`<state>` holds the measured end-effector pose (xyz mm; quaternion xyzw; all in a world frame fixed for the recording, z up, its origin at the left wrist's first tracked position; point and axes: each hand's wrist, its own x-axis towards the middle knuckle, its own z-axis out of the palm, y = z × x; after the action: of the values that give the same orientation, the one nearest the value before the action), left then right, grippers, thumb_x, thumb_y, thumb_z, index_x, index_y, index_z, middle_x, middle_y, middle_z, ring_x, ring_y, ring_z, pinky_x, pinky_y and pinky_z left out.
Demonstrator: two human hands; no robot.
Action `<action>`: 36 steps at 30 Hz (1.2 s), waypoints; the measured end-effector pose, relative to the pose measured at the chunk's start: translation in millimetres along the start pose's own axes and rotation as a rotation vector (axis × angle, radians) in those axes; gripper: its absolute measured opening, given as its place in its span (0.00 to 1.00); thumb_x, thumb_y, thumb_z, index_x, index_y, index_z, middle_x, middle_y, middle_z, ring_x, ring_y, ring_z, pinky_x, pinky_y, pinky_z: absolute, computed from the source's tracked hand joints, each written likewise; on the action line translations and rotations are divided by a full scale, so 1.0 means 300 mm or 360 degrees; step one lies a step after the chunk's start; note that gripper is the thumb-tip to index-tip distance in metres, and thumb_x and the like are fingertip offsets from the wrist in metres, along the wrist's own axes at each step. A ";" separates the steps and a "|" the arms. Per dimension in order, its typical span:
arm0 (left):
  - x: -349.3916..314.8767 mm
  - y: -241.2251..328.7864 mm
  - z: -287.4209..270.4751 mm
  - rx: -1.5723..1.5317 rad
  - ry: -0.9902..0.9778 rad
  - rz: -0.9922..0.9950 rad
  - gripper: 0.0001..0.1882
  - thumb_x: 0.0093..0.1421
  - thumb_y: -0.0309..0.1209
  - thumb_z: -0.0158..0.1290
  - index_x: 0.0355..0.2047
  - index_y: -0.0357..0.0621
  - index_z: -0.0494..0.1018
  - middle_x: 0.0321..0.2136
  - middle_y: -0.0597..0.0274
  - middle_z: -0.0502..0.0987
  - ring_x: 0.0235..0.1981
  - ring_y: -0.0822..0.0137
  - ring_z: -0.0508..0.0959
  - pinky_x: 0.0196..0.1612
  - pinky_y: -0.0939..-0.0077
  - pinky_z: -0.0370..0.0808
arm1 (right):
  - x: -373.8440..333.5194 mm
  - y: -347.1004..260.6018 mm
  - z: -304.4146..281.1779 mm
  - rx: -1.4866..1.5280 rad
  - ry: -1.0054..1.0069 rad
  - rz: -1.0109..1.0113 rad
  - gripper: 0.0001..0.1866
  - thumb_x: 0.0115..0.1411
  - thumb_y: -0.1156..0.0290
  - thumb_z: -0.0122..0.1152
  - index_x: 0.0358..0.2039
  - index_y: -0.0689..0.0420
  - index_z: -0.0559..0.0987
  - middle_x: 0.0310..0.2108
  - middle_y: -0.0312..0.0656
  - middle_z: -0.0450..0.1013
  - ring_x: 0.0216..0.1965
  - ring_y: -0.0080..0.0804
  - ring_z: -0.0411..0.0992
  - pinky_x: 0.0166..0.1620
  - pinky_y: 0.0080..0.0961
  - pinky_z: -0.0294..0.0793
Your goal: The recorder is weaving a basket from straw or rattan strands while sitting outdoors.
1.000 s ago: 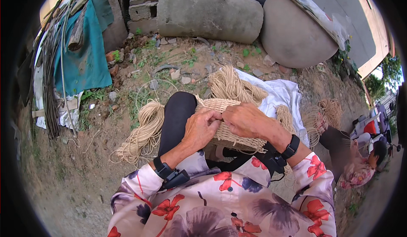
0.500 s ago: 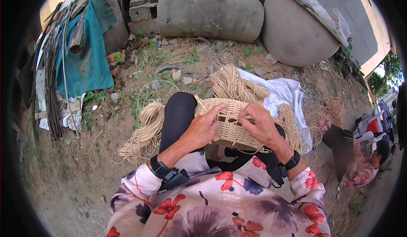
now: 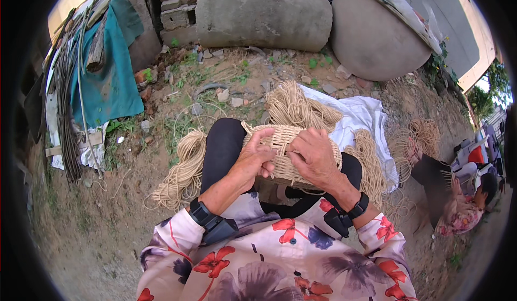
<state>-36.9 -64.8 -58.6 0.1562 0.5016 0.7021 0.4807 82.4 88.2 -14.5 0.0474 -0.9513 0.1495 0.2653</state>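
Observation:
A woven straw-coloured basket (image 3: pixel 280 136) rests across my lap, its side facing up with a gap in the weave near the middle. My left hand (image 3: pixel 252 158) is at its left part, fingers bent around the weave and the index finger stretched along it. Right of the gap, my right hand (image 3: pixel 318 158) lies over the weave with fingers curled and pinched together. Its fingertips meet the basket beside the gap; whatever they pinch is hidden. My dark-clad knee (image 3: pixel 223 139) stands left of the basket.
Bundles of tan cord (image 3: pixel 183 166) lie left of my legs, with more cord (image 3: pixel 301 107) ahead on a white sheet (image 3: pixel 355 115). Another person (image 3: pixel 458 204) sits at the right by a cord coil (image 3: pixel 423 134). Farther off are a concrete cylinder (image 3: pixel 264 18) and a large rounded vessel (image 3: pixel 377 32).
My right hand has moved left and slightly up across the basket, its fingers now over the gap's right side. My left hand has shifted a little left, its fingers more curled.

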 end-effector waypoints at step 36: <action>-0.030 -0.020 0.017 0.1515 0.0401 0.0971 0.10 0.51 0.29 0.59 0.34 0.42 0.77 0.21 0.59 0.74 0.22 0.62 0.77 0.30 0.69 0.75 | 0.106 0.013 0.001 -0.0037 -0.0433 -0.0286 0.06 0.50 0.70 0.60 0.28 0.57 0.76 0.23 0.42 0.74 0.28 0.42 0.73 0.36 0.37 0.67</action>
<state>-25.8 -69.2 -59.2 0.4081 0.7477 0.5191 0.0699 54.6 91.4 0.8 0.1489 -0.9721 0.1064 0.1467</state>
